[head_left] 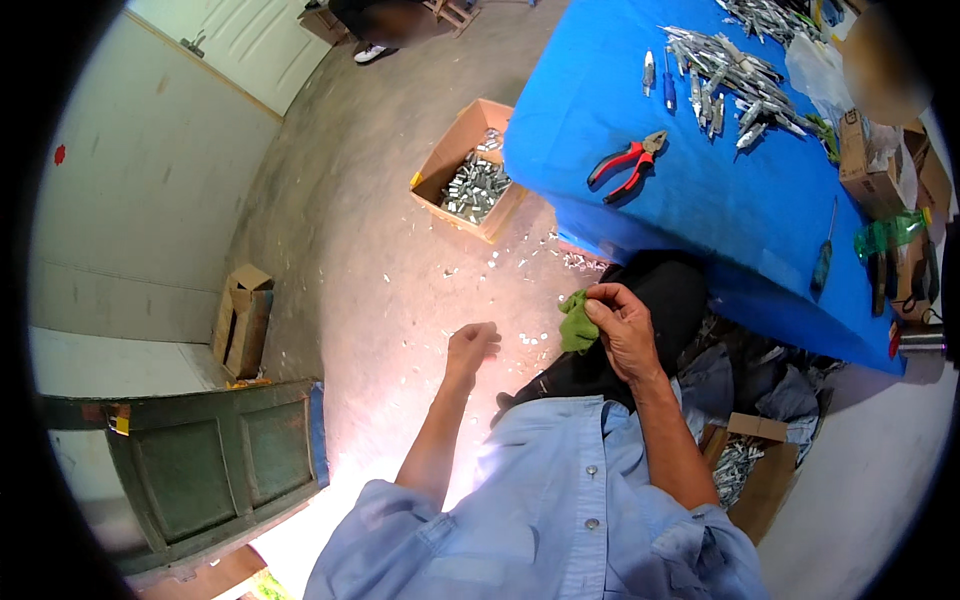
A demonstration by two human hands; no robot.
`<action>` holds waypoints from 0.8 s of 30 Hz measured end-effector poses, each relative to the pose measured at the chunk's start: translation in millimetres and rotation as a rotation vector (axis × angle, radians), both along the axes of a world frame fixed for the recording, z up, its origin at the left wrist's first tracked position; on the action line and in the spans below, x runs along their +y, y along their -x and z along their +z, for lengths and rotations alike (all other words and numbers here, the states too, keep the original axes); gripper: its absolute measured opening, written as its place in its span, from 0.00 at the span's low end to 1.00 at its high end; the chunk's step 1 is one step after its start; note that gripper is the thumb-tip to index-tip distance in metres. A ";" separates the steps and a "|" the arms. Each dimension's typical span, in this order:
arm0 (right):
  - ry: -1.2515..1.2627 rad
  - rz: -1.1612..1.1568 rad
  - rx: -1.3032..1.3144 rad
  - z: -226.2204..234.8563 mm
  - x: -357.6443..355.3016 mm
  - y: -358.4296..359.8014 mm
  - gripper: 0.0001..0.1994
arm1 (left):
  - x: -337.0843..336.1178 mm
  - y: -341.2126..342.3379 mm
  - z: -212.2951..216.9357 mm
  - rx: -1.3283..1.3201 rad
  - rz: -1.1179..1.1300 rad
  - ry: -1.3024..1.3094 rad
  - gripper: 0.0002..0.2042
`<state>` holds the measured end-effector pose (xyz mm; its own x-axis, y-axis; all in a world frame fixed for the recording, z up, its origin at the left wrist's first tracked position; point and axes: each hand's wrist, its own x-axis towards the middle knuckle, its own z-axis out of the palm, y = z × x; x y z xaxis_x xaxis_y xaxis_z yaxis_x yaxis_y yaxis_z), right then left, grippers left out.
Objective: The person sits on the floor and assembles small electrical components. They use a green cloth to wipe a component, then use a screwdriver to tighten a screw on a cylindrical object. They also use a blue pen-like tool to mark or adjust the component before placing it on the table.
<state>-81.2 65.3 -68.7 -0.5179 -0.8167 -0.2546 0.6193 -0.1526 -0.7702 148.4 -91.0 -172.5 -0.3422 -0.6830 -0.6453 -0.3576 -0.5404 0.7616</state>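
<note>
My right hand [622, 325] pinches a crumpled green cloth [577, 323] between thumb and fingers, just above my dark-trousered leg. The cloth hangs down on the left side of the fingertips. To the left, my left hand [473, 350] is held in the air over the floor, its fingers curled in and slightly blurred. Nothing shows in it. Nearest to my right hand is the front edge of the blue-covered table [740, 210]. Red-handled pliers [630, 166] lie on that table.
A cardboard box [428, 190] of small metal pieces stands on the floor beside the table. Metal tools [715, 75] are heaped on the blue cover, near a blue screwdriver [668, 85]. A dark green panelled door [200, 475] is at lower left. Small bits litter the floor [400, 300].
</note>
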 end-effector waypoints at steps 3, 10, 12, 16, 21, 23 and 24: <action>0.041 -0.033 -0.016 0.6 -0.4 -0.5 0.14 | 2.9 26.7 37.3 0.051 -0.039 0.137 0.17; 0.036 -0.061 0.000 6.1 5.0 5.7 0.18 | 67.8 105.9 152.7 0.230 -0.433 0.871 0.21; 0.075 -0.087 -0.053 4.4 5.8 7.0 0.22 | 83.2 115.1 145.8 0.244 -0.555 1.164 0.22; 0.192 -0.071 -0.262 14.8 12.4 9.5 0.34 | 96.3 122.8 149.2 0.241 -0.741 1.273 0.21; 0.117 -0.077 -0.342 16.9 12.6 14.2 0.36 | 123.1 131.9 163.7 0.321 -0.698 1.168 0.23; 0.175 -0.071 -0.443 12.0 10.6 8.1 0.38 | 120.2 132.6 155.2 0.286 -0.695 1.220 0.20; 0.184 -0.063 -0.511 11.8 12.3 6.6 0.39 | 118.0 132.7 151.3 0.278 -0.684 1.242 0.19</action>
<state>-87.8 77.7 -56.9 -0.4151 -0.8430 -0.3422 0.8929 -0.3054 -0.3308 15.7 27.0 -21.3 -0.8389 -0.3965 0.3728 -0.0351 0.7230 0.6900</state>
